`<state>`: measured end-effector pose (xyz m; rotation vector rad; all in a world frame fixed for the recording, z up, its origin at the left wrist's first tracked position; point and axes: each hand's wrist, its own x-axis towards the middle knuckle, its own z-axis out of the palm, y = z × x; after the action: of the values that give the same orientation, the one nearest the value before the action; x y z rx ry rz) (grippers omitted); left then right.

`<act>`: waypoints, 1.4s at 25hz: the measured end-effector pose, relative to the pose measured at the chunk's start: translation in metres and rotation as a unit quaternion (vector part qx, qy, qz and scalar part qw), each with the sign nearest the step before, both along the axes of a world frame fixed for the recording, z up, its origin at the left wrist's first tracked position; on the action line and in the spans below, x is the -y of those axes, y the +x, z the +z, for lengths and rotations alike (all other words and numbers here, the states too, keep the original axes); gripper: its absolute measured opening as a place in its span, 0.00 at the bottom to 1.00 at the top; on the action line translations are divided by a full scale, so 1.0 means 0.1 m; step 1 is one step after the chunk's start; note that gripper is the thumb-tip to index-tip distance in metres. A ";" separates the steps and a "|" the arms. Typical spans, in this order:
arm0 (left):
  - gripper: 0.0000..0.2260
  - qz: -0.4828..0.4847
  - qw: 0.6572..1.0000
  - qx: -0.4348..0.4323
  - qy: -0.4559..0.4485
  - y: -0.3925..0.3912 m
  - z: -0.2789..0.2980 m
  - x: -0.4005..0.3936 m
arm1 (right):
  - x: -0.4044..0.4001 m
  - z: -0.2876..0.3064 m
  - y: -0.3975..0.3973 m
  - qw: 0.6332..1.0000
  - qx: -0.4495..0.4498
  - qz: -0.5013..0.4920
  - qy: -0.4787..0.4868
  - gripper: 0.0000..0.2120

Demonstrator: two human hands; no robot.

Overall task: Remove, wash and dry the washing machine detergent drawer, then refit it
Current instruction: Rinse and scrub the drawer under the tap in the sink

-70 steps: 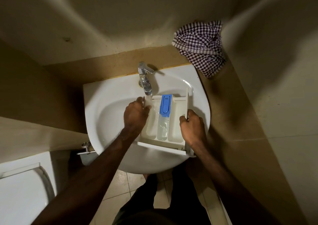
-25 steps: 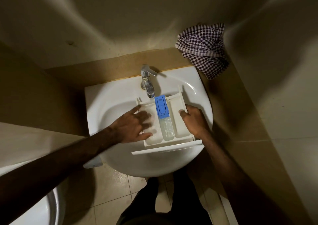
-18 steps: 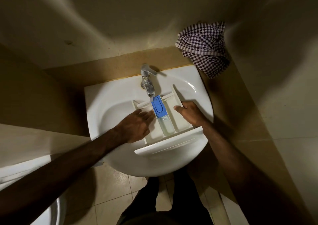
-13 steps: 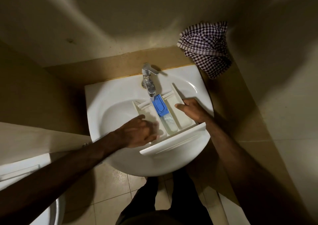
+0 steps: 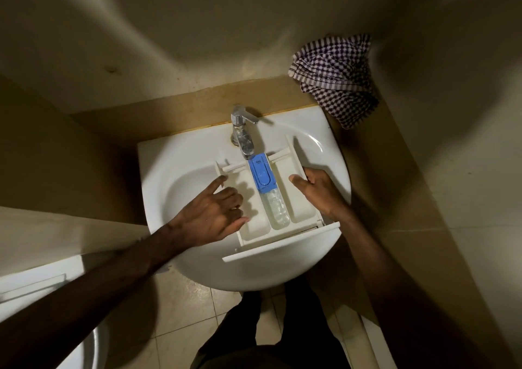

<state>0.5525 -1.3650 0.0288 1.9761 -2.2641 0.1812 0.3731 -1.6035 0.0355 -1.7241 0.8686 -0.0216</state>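
The white detergent drawer [image 5: 293,199] lies over the white sink [image 5: 183,165], its front panel toward me and its back end under the chrome tap [image 5: 243,134]. A blue insert [image 5: 262,172] covers the far half of its middle channel. My right hand [image 5: 319,192] grips the drawer's right wall, thumb inside the right compartment. My left hand [image 5: 214,213] reaches into the left compartment with spread fingers, the index finger touching the far left corner. Whether water is running is not clear.
A purple-and-white checked cloth [image 5: 336,77] hangs on the wall at the back right of the sink. A white toilet [image 5: 42,298] is at the lower left. Tiled floor [image 5: 180,312] and my dark trousers show below the sink.
The drawer has levelled out, front panel lower. My left hand moved from the near end of the left compartment toward its far corner, fingers spreading. My right hand kept its grip.
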 end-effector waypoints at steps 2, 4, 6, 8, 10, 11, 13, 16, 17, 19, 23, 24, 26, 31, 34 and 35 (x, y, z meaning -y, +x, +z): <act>0.19 -0.007 1.000 -0.005 0.023 -0.04 -0.02 0.02 | -0.02 -0.01 0.01 1.000 0.006 0.001 -0.010 0.12; 0.20 -0.009 0.997 0.022 0.076 -0.10 -0.04 0.03 | -0.03 -0.02 0.02 1.000 0.011 0.005 -0.016 0.13; 0.19 -0.039 0.993 0.040 0.107 -0.18 -0.08 0.03 | -0.03 -0.02 0.05 0.999 0.016 0.009 -0.030 0.14; 0.20 -0.089 0.987 0.008 0.135 -0.23 -0.04 0.02 | -0.01 -0.03 0.08 0.998 0.008 0.025 -0.052 0.13; 0.23 -0.116 0.981 -0.025 0.154 -0.18 -0.02 -0.01 | 0.01 -0.05 0.12 0.996 -0.007 0.040 -0.081 0.12; 0.25 -0.120 0.982 -0.021 0.145 -0.13 -0.03 -0.02 | 0.01 -0.05 0.13 0.995 -0.011 0.043 -0.092 0.12; 0.28 -0.097 0.988 0.022 0.120 0.03 -0.08 -0.03 | 0.01 -0.06 0.14 0.993 -0.013 0.049 -0.111 0.10; 0.27 0.049 0.983 0.108 0.142 0.17 -0.01 0.07 | 0.01 -0.09 0.15 0.988 -0.006 0.058 -0.140 0.08; 0.27 0.092 0.978 0.121 0.146 0.12 0.01 0.11 | 0.02 -0.11 0.16 0.985 -0.002 0.065 -0.157 0.09; 0.25 0.087 0.981 0.119 0.125 -0.13 -0.05 0.14 | 0.04 -0.13 0.16 0.977 0.004 0.084 -0.198 0.09; 0.19 -0.034 0.994 -0.019 0.102 -0.54 -0.22 0.01 | 0.09 -0.17 0.17 0.960 0.016 0.117 -0.255 0.11; 0.20 -0.026 0.995 -0.021 0.095 -0.45 -0.20 0.02 | 0.10 -0.17 0.17 0.958 0.017 0.125 -0.256 0.13; 0.22 0.023 0.996 0.038 0.082 -0.21 -0.15 0.08 | 0.11 -0.16 0.18 0.960 0.008 0.124 -0.252 0.20; 0.23 0.040 0.996 0.053 0.066 -0.03 -0.12 0.11 | 0.09 -0.07 0.18 0.968 -0.017 0.129 -0.214 0.18; 0.20 0.033 0.999 0.031 0.027 -0.07 -0.13 0.12 | 0.17 0.06 0.18 0.962 -0.056 0.143 -0.224 0.12; 0.19 0.034 0.999 0.029 0.018 -0.09 -0.12 0.13 | 0.18 0.13 0.18 0.960 -0.071 0.146 -0.230 0.17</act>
<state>0.5435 -1.3780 0.0170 2.0943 -2.2522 0.2082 0.3907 -1.6212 0.0487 -2.3020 0.7410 0.1065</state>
